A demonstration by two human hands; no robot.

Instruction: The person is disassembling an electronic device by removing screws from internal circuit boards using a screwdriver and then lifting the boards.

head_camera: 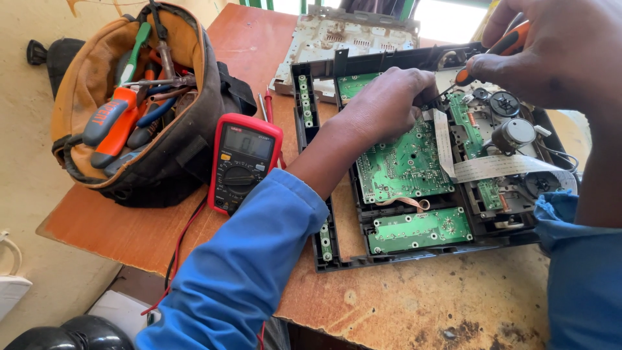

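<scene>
Right hand (551, 55) grips an orange-handled screwdriver (502, 48), tip down in the opened player (421, 162) at the table's (402, 304) far right corner. Left hand (389, 104) is curled, bracing the green circuit board (402, 162). Multimeter (243, 162) stands beside the tool bag (139, 104).

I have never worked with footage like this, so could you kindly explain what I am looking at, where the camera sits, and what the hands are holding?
There is no machine here: one camera worn on a person's head looks down at their own two hands in blue sleeves. On the worn wooden table lies an opened electronic device showing green circuit boards and a white ribbon cable. The left hand rests on the boards, fingers curled inside the case. The right hand grips an orange-handled screwdriver, pointed down into the device. To the left stand a red multimeter and an open tool bag full of pliers and screwdrivers. The removed cover lies behind.
</scene>
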